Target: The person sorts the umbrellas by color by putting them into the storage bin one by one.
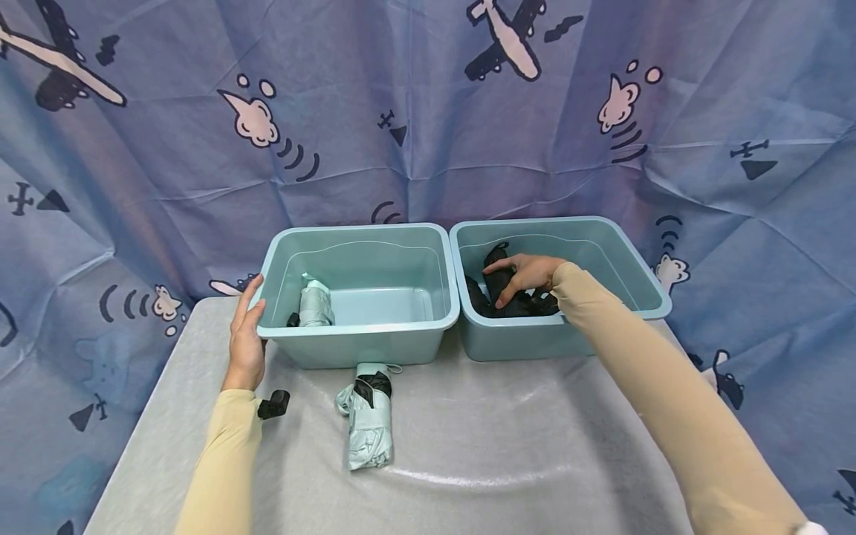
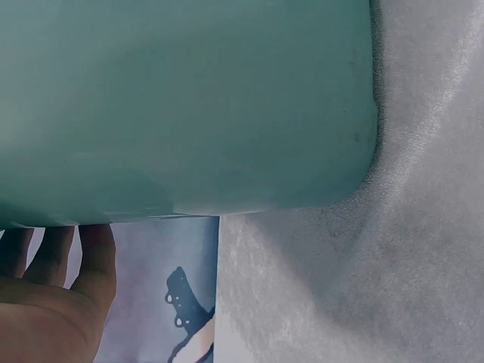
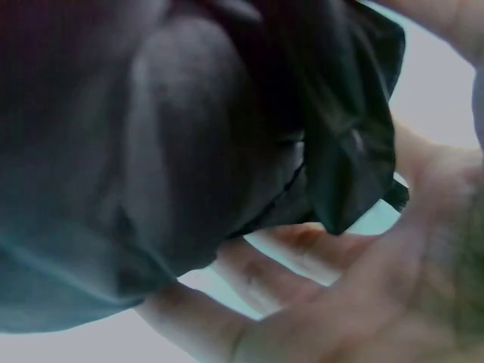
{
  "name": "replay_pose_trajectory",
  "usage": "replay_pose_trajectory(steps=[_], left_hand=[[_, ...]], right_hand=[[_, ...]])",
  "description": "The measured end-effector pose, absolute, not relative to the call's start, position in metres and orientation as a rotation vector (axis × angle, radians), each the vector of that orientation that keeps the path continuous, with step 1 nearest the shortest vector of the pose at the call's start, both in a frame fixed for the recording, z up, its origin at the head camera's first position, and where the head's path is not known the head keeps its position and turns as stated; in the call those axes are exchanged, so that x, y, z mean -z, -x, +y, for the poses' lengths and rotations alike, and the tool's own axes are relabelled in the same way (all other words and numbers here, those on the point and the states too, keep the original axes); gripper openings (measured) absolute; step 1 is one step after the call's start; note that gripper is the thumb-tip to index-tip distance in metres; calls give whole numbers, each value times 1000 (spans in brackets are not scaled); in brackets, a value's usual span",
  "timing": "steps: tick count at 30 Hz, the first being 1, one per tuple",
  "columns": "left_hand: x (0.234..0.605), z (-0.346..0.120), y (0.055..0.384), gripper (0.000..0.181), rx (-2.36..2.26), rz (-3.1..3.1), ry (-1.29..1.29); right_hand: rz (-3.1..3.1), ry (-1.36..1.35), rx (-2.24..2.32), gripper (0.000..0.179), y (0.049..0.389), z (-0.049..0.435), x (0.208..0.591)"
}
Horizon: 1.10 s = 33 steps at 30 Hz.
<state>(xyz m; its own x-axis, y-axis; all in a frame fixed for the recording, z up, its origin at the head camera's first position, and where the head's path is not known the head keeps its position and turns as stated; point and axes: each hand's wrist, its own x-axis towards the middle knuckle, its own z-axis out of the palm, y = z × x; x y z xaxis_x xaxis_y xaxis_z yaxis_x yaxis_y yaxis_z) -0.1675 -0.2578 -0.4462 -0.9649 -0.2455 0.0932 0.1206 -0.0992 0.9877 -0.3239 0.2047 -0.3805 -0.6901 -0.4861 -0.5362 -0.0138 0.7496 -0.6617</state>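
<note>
Two teal bins stand side by side at the back of a grey-covered table [image 1: 468,446]. My right hand [image 1: 523,276] reaches into the right bin [image 1: 642,282] and grips a black folded umbrella [image 1: 498,279]; the right wrist view shows my fingers [image 3: 302,257] curled round the umbrella's dark fabric [image 3: 189,151]. My left hand [image 1: 246,334] lies flat with straight fingers against the outer left wall of the left bin [image 1: 374,338], whose wall [image 2: 189,106] fills the left wrist view. A mint folded umbrella [image 1: 314,305] lies inside the left bin. Another mint umbrella [image 1: 368,423] lies on the table in front.
A small black object [image 1: 274,405] lies on the table by my left forearm. More black fabric [image 1: 535,303] sits in the right bin. A blue curtain [image 1: 401,111] printed with aeroplanes hangs behind and around the table. The table's left edge [image 1: 134,446] runs near my left arm.
</note>
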Motion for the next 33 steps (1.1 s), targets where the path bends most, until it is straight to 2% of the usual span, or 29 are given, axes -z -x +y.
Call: replay_pose_trajectory(steps=[12,33], left_hand=[[446,-258,167,50,2153,-1918,-137],[447,-257,167,50,2163,-1900,-138]], right_hand=[[2235,349,779,90,326,200,394],[2253,308,757,84,326,199,396]])
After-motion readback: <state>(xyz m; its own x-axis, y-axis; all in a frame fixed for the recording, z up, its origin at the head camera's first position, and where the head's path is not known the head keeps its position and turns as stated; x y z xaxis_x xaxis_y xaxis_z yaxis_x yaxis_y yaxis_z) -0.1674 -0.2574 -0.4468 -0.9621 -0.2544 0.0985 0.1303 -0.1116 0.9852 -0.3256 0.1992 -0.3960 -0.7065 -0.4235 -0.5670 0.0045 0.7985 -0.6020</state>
